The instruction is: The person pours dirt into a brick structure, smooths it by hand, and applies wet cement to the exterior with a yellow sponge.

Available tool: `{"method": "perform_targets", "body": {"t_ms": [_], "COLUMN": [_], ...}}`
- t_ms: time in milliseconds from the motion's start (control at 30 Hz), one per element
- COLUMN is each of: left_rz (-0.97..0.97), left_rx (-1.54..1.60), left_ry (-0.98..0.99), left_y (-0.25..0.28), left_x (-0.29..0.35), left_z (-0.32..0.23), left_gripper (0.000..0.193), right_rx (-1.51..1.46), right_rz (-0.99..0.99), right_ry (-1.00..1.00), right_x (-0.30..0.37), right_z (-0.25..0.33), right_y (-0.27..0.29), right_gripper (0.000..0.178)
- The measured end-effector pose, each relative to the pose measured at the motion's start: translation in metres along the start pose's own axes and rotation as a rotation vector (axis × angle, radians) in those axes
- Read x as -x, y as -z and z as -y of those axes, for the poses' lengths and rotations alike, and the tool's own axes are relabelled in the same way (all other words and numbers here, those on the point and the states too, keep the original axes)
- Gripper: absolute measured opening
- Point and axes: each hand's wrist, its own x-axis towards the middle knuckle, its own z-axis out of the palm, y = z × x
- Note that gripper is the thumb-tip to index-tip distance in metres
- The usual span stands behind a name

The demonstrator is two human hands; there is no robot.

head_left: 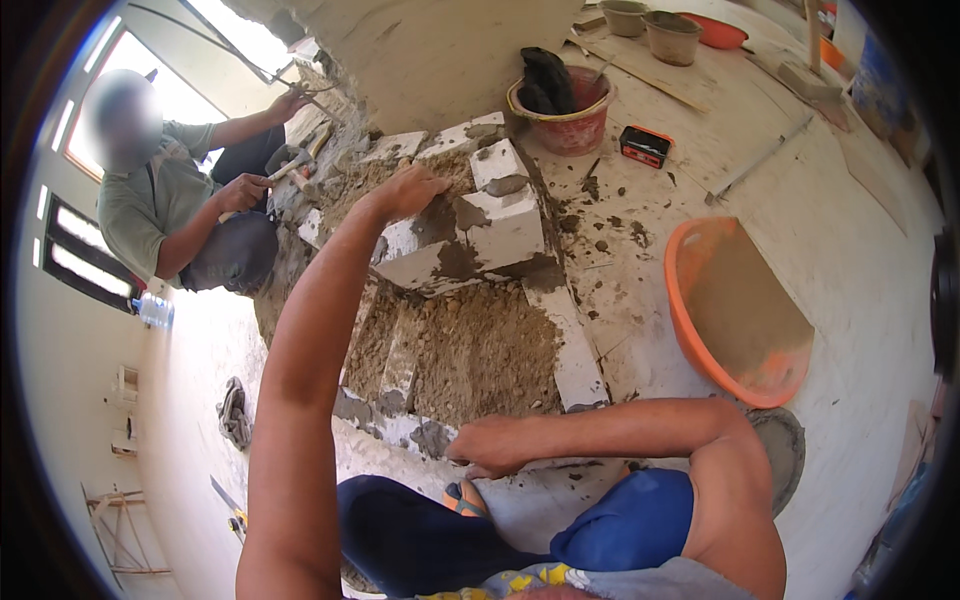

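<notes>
A stepped structure of white blocks smeared with grey mortar stands before me, with sandy fill inside. My left hand reaches to its upper level, fingers stretched over the sandy fill beside the blocks; nothing shows in it. Down at the near block edge, my right hand is closed, its fingers curled against the mortared blocks. What lies under those fingers is hidden. Brown rubble fill lies in the lower compartment between my two hands.
At the left sits a co-worker holding a hammer. An orange basin of grey mix is at the right. A red bucket with a black item, a small black-and-orange box and a metal square lie farther off.
</notes>
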Motion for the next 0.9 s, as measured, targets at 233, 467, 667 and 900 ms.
{"method": "perform_targets", "body": {"t_ms": [233, 467, 667, 900], "left_rz": [-0.060, -0.067, -0.329, -0.609], "left_rx": [0.072, 0.277, 0.391, 0.008], "left_ry": [0.045, 0.032, 0.147, 0.205], "left_y": [0.000, -0.004, 0.016, -0.015], "left_x": [0.015, 0.019, 0.001, -0.021], "left_z": [0.020, 0.044, 0.064, 0.083], "left_gripper": [0.065, 0.081, 0.068, 0.056], "right_rx": [-0.009, -0.056, -0.040, -0.038], "right_rz": [0.004, 0.005, 0.010, -0.047], "right_ry": [-0.033, -0.101, -0.100, -0.064], "right_x": [0.003, 0.009, 0.010, 0.007], "right_z": [0.000, 0.006, 0.006, 0.004], "right_y": [0.003, 0.011, 0.011, 0.017], "right_gripper": [0.030, 0.027, 0.028, 0.031]}}
